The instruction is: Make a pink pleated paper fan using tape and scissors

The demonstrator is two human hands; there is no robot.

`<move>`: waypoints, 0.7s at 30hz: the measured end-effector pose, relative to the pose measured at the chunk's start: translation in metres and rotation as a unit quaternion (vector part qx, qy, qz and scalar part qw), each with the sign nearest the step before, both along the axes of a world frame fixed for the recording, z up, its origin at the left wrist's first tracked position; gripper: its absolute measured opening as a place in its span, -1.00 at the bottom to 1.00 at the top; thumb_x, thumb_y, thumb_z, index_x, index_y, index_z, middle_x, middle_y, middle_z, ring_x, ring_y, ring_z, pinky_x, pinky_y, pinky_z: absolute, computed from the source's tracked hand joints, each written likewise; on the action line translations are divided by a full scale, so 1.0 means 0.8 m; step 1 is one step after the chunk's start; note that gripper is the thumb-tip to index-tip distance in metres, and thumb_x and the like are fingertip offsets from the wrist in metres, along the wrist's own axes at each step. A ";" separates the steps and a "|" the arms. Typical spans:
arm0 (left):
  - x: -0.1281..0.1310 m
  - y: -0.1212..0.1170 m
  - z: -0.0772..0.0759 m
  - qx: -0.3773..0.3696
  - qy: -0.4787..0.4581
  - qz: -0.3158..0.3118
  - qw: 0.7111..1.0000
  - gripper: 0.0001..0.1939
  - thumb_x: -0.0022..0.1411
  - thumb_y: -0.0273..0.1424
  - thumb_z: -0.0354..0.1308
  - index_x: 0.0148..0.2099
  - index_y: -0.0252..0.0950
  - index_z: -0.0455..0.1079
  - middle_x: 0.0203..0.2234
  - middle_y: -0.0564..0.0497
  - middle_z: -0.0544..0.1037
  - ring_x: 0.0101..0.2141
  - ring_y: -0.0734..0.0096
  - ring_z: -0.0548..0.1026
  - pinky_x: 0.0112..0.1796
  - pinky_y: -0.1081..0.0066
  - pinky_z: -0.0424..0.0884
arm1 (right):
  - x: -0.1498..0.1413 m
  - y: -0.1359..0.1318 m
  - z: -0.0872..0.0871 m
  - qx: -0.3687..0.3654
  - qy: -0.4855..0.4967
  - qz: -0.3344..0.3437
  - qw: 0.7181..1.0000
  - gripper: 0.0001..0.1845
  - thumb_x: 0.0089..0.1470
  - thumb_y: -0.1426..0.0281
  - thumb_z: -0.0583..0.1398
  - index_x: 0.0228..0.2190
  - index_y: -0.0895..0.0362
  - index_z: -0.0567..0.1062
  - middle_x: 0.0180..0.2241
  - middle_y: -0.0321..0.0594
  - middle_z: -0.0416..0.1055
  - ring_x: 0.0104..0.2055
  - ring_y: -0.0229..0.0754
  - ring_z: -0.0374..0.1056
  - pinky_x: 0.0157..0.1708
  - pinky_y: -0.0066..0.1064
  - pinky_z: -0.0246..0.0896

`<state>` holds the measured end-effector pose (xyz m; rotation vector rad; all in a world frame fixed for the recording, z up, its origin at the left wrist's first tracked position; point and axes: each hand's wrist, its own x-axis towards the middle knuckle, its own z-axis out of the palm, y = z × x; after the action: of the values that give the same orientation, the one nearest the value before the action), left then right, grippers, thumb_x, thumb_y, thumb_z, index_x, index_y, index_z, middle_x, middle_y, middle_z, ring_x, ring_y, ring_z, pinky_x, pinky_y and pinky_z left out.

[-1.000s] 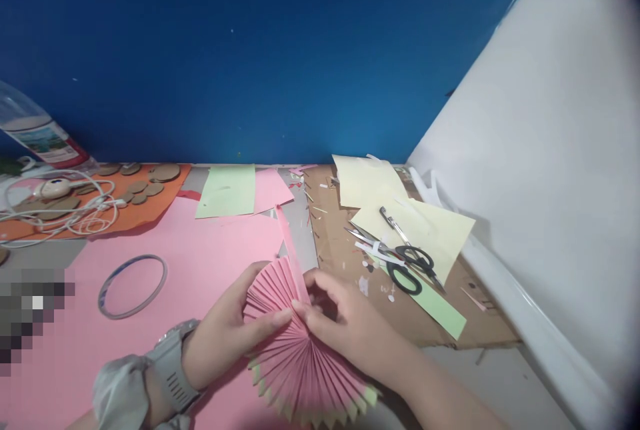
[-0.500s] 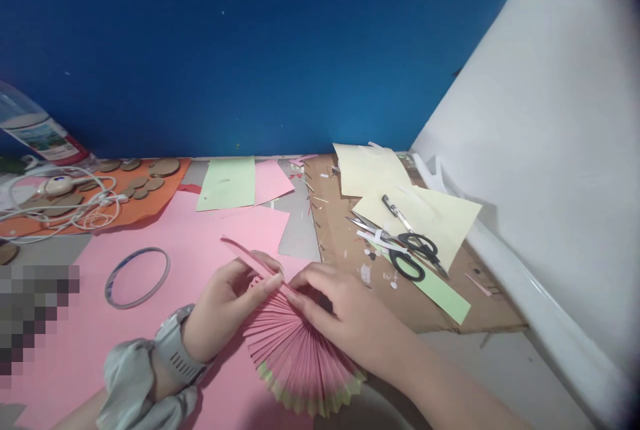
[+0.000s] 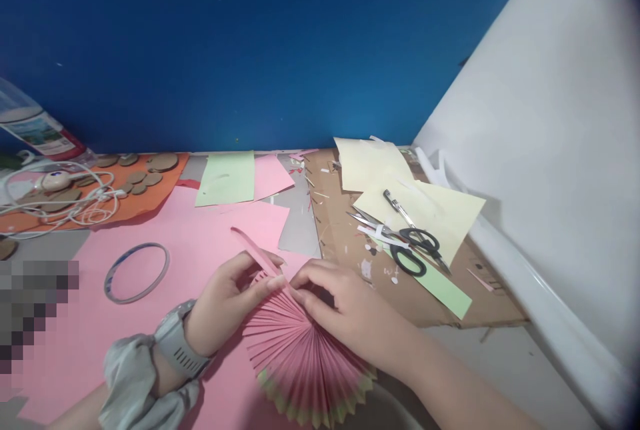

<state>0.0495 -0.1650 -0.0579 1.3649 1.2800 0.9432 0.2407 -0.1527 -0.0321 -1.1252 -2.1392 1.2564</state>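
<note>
A pleated pink paper fan (image 3: pixel 305 343) with a yellow-green zigzag edge hangs spread below my two hands. My left hand (image 3: pixel 235 297), with a grey watch strap and a scrunchie at the wrist, pinches the fan's upper left edge between thumb and fingers. Along that edge a narrow pink folded strip (image 3: pixel 255 251) sticks up and leftward past my fingers. Close beside it, my right hand (image 3: pixel 340 300) pinches the same edge nearer the fan's middle. The right fingertips partly hide the folds there.
Black-handled scissors (image 3: pixel 407 250), a pen (image 3: pixel 400 207), cream paper sheets (image 3: pixel 450 207) and a green strip (image 3: pixel 445 293) lie on cardboard (image 3: pixel 345 237) at right. A tape ring (image 3: pixel 167 263) rests on pink paper (image 3: pixel 210 223). Cable (image 3: pixel 100 210), cardboard discs (image 3: pixel 163 162) and a bottle (image 3: pixel 40 130) stand left.
The narrow pink strip has tilted more steeply and shifted slightly right. The fan is spread a little wider at its lower right. Both hands keep their pinch, almost in place.
</note>
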 end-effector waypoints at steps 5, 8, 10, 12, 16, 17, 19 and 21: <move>0.002 0.002 0.004 -0.010 -0.018 -0.032 0.999 -0.84 0.10 -0.36 0.20 -0.27 -0.33 0.39 -0.38 -0.01 0.50 -0.31 0.38 0.45 -0.27 0.44 0.37 | 0.001 -0.001 0.000 0.010 -0.003 0.002 1.000 -0.82 0.14 0.53 0.04 -0.39 0.08 0.40 -0.35 -0.32 0.38 -0.26 -0.27 0.28 -0.24 -0.40 0.15; 0.003 0.001 0.005 0.008 -0.024 -0.044 0.999 -0.82 0.06 -0.39 0.24 -0.26 -0.34 0.38 -0.36 -0.02 0.50 -0.28 0.36 0.44 -0.23 0.43 0.36 | 0.001 -0.002 0.000 0.009 -0.004 -0.007 1.000 -0.82 0.14 0.53 0.02 -0.42 0.09 0.37 -0.37 -0.34 0.36 -0.29 -0.28 0.27 -0.28 -0.41 0.14; 0.003 0.001 0.004 0.004 -0.031 -0.062 0.998 -0.84 0.08 -0.39 0.22 -0.28 -0.35 0.37 -0.38 -0.01 0.48 -0.30 0.36 0.44 -0.23 0.42 0.36 | 0.002 -0.001 -0.001 0.006 -0.004 -0.012 1.000 -0.82 0.14 0.53 0.02 -0.41 0.08 0.36 -0.36 -0.34 0.36 -0.28 -0.29 0.27 -0.28 -0.42 0.13; 0.003 0.001 0.003 -0.011 -0.035 -0.076 0.996 -0.85 0.11 -0.37 0.20 -0.29 -0.36 0.36 -0.40 -0.01 0.48 -0.32 0.38 0.44 -0.26 0.41 0.37 | 0.002 -0.001 -0.001 0.005 -0.003 -0.014 1.000 -0.83 0.14 0.53 0.03 -0.39 0.08 0.37 -0.34 -0.36 0.36 -0.28 -0.31 0.26 -0.27 -0.43 0.13; 0.003 0.000 0.001 -0.012 -0.003 -0.062 0.998 -0.83 0.10 -0.35 0.21 -0.31 -0.36 0.37 -0.42 0.01 0.48 -0.35 0.39 0.43 -0.30 0.42 0.38 | 0.003 0.001 0.001 -0.004 -0.001 0.001 1.000 -0.84 0.15 0.52 0.05 -0.38 0.08 0.39 -0.34 -0.39 0.36 -0.25 -0.35 0.26 -0.24 -0.47 0.11; 0.003 0.000 0.001 -0.008 0.009 -0.058 0.998 -0.83 0.09 -0.35 0.22 -0.31 -0.36 0.37 -0.43 0.01 0.48 -0.36 0.40 0.43 -0.31 0.43 0.38 | 0.004 0.001 0.002 -0.006 -0.002 0.004 1.000 -0.84 0.14 0.52 0.05 -0.38 0.08 0.40 -0.33 -0.39 0.36 -0.24 -0.35 0.26 -0.23 -0.48 0.11; 0.003 -0.002 0.001 0.001 0.023 -0.055 0.998 -0.84 0.08 -0.35 0.23 -0.33 -0.36 0.39 -0.45 0.03 0.49 -0.38 0.42 0.43 -0.33 0.45 0.37 | 0.005 0.002 0.003 -0.009 -0.005 0.007 1.000 -0.84 0.14 0.52 0.06 -0.37 0.08 0.41 -0.32 -0.39 0.36 -0.23 -0.36 0.26 -0.23 -0.49 0.11; 0.004 -0.003 0.001 0.010 0.031 -0.058 0.998 -0.85 0.09 -0.36 0.23 -0.33 -0.34 0.40 -0.45 0.04 0.50 -0.38 0.44 0.44 -0.33 0.47 0.37 | 0.005 0.002 0.004 -0.010 -0.007 0.009 1.000 -0.84 0.13 0.52 0.06 -0.38 0.08 0.41 -0.31 -0.39 0.36 -0.23 -0.36 0.26 -0.23 -0.50 0.10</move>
<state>0.0524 -0.1674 -0.0568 1.4772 1.2251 0.8412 0.2448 -0.1513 -0.0291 -1.1288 -2.1554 1.2838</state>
